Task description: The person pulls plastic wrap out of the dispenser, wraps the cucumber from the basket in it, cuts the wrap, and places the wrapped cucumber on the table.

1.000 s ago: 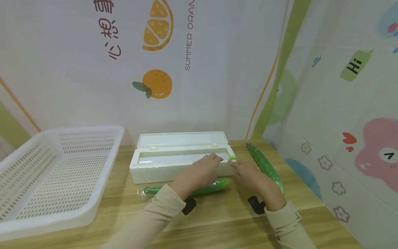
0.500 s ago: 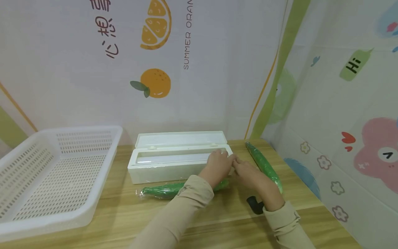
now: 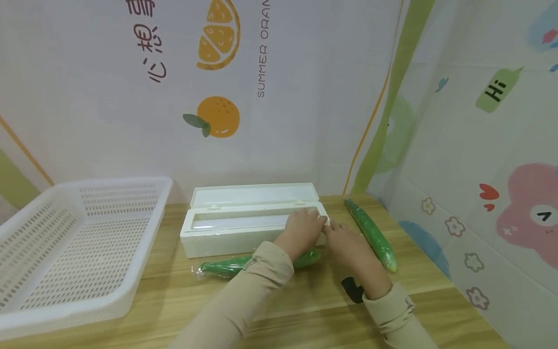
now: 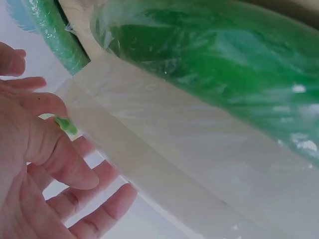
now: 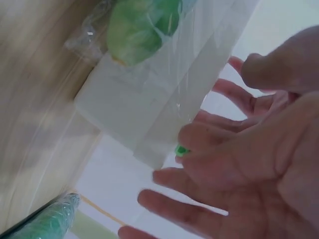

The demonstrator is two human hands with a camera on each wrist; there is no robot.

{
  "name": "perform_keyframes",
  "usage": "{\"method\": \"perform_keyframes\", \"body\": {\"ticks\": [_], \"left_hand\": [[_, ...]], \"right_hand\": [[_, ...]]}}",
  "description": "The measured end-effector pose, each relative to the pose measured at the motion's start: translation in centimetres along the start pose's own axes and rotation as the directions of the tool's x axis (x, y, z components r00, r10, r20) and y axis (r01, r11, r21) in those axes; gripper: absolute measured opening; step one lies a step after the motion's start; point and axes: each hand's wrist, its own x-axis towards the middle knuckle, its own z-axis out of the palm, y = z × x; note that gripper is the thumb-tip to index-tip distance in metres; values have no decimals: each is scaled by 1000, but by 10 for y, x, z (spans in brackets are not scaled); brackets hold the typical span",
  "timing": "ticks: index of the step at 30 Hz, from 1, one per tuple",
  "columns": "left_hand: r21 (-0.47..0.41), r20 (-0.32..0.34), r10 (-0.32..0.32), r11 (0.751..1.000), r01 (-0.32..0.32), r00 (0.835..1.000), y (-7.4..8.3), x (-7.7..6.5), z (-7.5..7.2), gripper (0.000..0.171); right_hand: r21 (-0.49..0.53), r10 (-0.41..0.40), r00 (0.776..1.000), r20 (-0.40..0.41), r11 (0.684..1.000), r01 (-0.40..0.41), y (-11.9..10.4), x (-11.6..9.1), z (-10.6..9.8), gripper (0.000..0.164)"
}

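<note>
A long white cling film box [image 3: 226, 241] lies with its lid raised and a white roll [image 3: 244, 222] inside. At its right end my left hand [image 3: 302, 231] reaches over the front rim, fingers extended and thumb apart in the left wrist view. My right hand [image 3: 348, 242] meets it at that corner. In the right wrist view the right thumb [image 5: 209, 142] touches a small green slider [image 5: 182, 150] on the rim, its other fingers extended. Clear film hangs over the box front. Under my left forearm, a film-wrapped cucumber [image 3: 224, 266] lies before the box, partly hidden.
Another film-wrapped cucumber [image 3: 372, 235] lies to the right of the box. At left stands a large white perforated basket [image 3: 65, 315]. The wooden tabletop [image 3: 174, 291] meets a printed cloth wall [image 3: 287, 145] behind and another at right.
Over the last second my left hand has moved right along the box to its corner beside the right hand, hiding the green slider from the head view. My right forearm has shifted slightly left.
</note>
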Motion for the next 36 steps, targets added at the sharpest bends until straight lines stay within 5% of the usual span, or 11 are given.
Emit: {"method": "perform_keyframes", "body": {"ticks": [12,19,25,36], "left_hand": [[4,23,19,1000,-19,1000,-8,-4,0,40],[-20,-42,37,999,-38,998,-19,-12,2,32],[-83,-98,54,995,-62,994,-44,-33,6,30],[-183,14,5,983,-2,1000,-88,-75,10,54]], "right_hand": [[-20,43,999,-25,999,-43,-7,2,3,35],[-20,43,998,-51,999,-44,-6,4,5,28],[-14,50,998,-43,999,-50,-3,3,5,34],[0,58,998,-30,998,-58,-7,0,3,38]]}}
